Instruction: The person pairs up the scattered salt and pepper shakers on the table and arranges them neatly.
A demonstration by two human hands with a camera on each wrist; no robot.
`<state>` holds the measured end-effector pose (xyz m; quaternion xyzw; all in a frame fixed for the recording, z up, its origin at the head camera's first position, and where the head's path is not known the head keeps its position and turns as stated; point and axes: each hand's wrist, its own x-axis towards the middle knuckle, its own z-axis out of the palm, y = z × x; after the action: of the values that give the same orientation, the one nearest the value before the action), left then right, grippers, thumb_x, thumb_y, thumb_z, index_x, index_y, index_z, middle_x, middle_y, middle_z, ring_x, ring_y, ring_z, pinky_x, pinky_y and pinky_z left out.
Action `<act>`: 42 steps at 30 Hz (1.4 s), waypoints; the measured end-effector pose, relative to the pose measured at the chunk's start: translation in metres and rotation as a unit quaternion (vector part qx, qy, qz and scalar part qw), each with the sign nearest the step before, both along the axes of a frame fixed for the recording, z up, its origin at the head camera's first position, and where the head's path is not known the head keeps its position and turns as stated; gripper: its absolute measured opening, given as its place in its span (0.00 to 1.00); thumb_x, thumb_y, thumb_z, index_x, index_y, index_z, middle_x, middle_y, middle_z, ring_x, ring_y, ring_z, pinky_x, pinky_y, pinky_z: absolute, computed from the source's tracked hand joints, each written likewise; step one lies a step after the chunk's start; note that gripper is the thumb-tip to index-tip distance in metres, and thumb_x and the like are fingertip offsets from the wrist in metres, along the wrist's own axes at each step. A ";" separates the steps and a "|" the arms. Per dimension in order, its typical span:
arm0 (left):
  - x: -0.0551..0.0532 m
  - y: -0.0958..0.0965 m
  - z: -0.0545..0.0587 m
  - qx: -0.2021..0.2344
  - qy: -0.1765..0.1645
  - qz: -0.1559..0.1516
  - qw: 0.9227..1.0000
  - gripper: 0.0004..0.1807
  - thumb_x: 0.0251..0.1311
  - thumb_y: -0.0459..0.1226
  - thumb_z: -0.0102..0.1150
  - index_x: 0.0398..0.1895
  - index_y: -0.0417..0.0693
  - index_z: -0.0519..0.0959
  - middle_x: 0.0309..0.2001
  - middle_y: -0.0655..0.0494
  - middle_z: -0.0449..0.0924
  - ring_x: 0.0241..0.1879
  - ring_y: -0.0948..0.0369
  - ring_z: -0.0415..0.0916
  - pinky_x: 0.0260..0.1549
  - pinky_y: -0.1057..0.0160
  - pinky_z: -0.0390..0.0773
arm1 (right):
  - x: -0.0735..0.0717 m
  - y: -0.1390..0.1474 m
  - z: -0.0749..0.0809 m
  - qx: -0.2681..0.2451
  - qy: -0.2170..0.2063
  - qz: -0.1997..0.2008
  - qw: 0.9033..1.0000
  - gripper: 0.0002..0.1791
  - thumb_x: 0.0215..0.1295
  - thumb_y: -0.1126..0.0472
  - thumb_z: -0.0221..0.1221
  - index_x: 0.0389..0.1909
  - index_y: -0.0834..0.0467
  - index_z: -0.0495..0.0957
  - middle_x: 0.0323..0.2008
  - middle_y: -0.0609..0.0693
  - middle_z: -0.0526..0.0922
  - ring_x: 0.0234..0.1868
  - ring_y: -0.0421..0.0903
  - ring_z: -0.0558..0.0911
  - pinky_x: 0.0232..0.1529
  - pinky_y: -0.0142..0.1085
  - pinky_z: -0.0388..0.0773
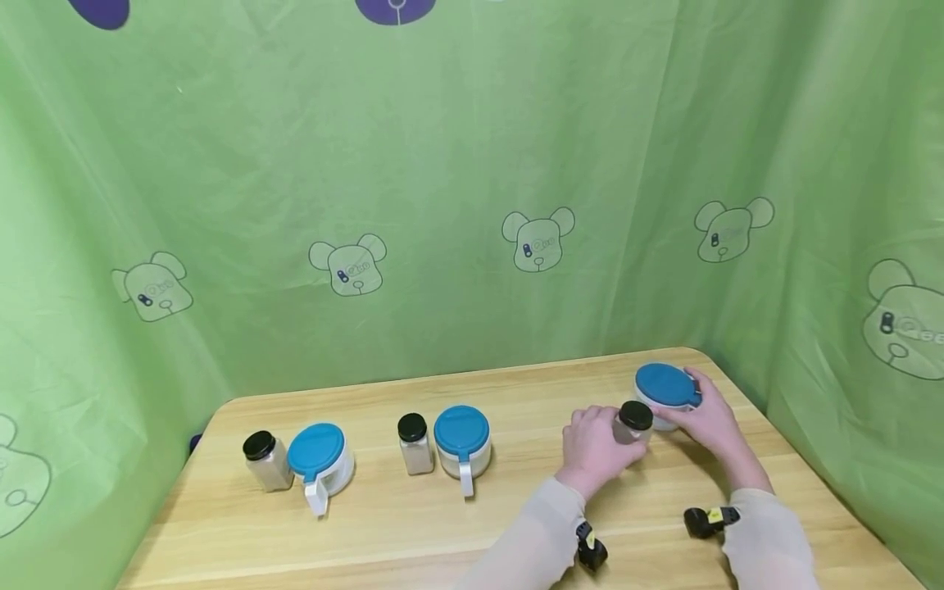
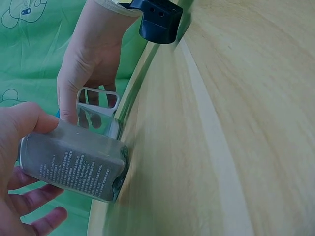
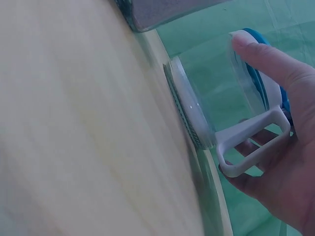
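Observation:
At the right of the table in the head view, my left hand (image 1: 593,451) grips a clear square jar with a black lid (image 1: 636,415). Printed text shows on the jar's side (image 2: 74,160) in the left wrist view, with the thumb on one side and fingers spread below. Just beyond it, my right hand (image 1: 711,419) holds a round clear seasoning pot with a blue lid (image 1: 666,384). The right wrist view shows the thumb at the lid's rim and fingers behind the white handle (image 3: 253,145). Both containers stand close together at the table surface.
On the wooden table (image 1: 354,541), a black-lidded jar (image 1: 269,463) and a blue-lidded pot (image 1: 317,451) stand at the left. Another such jar (image 1: 415,444) and pot (image 1: 462,434) stand near the middle. A green curtain (image 1: 442,164) hangs behind the table.

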<state>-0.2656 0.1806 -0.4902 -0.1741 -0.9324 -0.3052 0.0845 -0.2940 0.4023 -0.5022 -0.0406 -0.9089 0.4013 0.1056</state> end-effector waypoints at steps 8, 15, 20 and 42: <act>0.000 0.000 -0.001 0.002 0.002 0.001 1.000 0.29 0.46 0.61 0.67 0.51 0.61 0.80 0.48 0.67 0.81 0.48 0.66 0.72 0.44 0.64 0.70 | 0.001 0.001 -0.001 -0.015 -0.018 0.009 1.000 0.60 0.57 0.44 0.67 0.76 0.65 0.39 0.70 0.78 0.51 0.67 0.78 0.56 0.60 0.72 0.57; 0.000 0.002 -0.004 -0.015 0.018 0.009 1.000 0.32 0.47 0.65 0.66 0.54 0.62 0.79 0.50 0.67 0.81 0.50 0.65 0.73 0.43 0.64 0.70 | 0.000 0.001 -0.003 -0.001 -0.015 -0.007 1.000 0.58 0.57 0.43 0.67 0.75 0.68 0.44 0.67 0.79 0.57 0.65 0.77 0.60 0.58 0.71 0.60; 0.000 0.002 -0.005 -0.020 0.028 0.012 0.999 0.32 0.47 0.66 0.64 0.53 0.62 0.80 0.50 0.67 0.81 0.49 0.64 0.73 0.43 0.64 0.71 | 0.000 0.000 -0.004 -0.006 -0.012 -0.013 1.000 0.58 0.57 0.42 0.67 0.74 0.67 0.45 0.67 0.78 0.59 0.65 0.76 0.62 0.59 0.71 0.61; 0.002 -0.003 0.002 0.069 0.024 -0.005 0.997 0.33 0.44 0.62 0.70 0.53 0.58 0.82 0.52 0.65 0.81 0.53 0.64 0.73 0.52 0.64 0.71 | 0.005 0.000 0.005 -0.004 -0.009 -0.038 0.999 0.60 0.55 0.37 0.66 0.76 0.63 0.44 0.67 0.78 0.58 0.64 0.77 0.62 0.57 0.71 0.62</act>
<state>-0.2634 0.1773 -0.4881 -0.1799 -0.9061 -0.3647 0.1169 -0.2886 0.4021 -0.4967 -0.0788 -0.9060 0.4004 0.1126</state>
